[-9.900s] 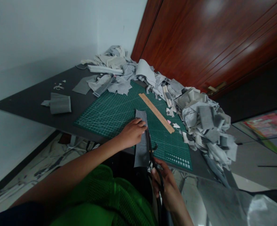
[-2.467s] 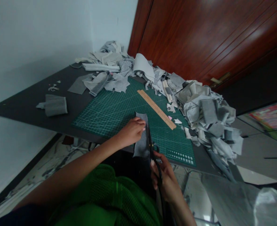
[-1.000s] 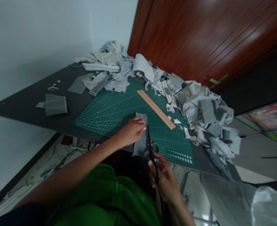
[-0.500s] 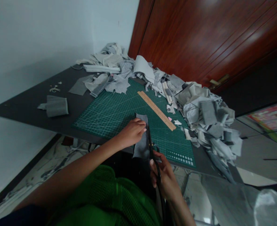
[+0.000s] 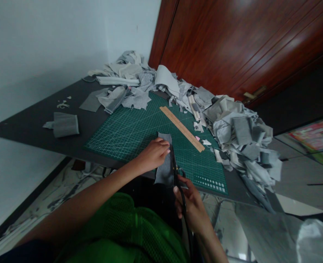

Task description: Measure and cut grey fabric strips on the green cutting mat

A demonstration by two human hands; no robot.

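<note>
Long black scissors [image 5: 182, 196] are gripped by the right hand [image 5: 191, 204] at the near edge of the tabletop [image 5: 26, 115]. Over that edge, a grey rectangular fabric strip [image 5: 164, 173] is pinched by the left hand's [image 5: 156, 153] fingers, presumably to be steadied against the blades. Beyond, a flat wooden ruler [image 5: 181, 129] is laid clear on the green gridded mat [image 5: 117, 135].

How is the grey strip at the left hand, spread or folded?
Spread lengthwise: the grey strip extends beyond the left hand both ways. Layer count unclear.
</note>
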